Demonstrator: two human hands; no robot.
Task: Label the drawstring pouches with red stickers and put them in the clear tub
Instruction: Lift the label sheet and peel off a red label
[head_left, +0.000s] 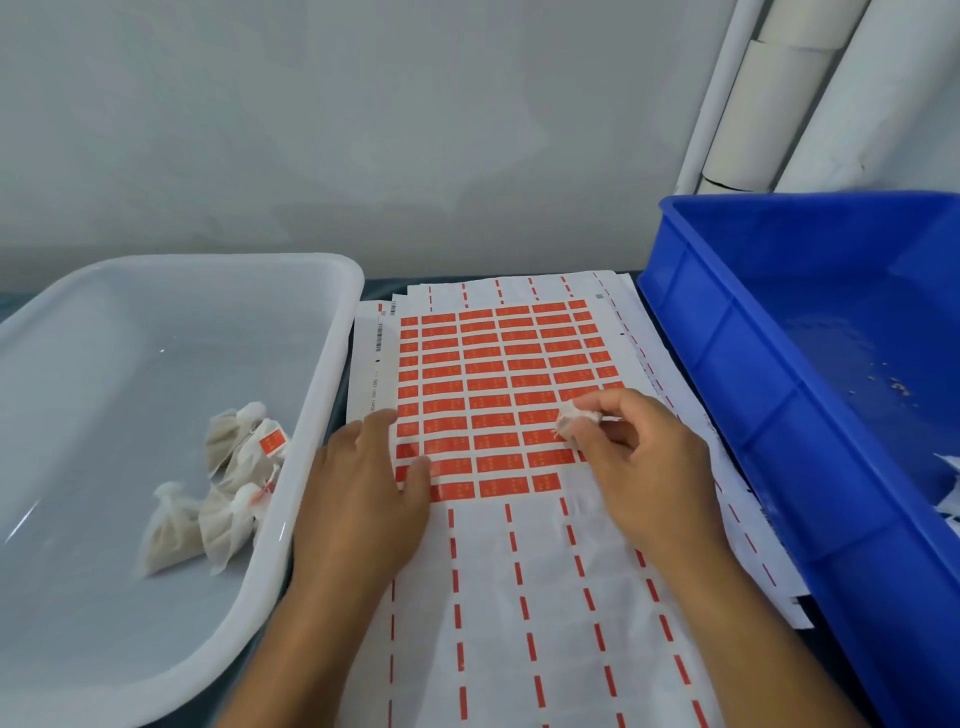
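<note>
You have one clear plastic tub (332, 332) holding about four beige drawstring pouches (228, 488), one blue plastic crate (727, 364), and two hands.

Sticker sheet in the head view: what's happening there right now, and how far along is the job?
A person is mid-labelling. The left hand rests flat on the sticker sheet, holding it down, while the right hand holds a small pouch over the red stickers. A few pouches already lie in the clear tub, at least one showing a red sticker. The blue bin on the right still holds some white items at its near edge.
</note>
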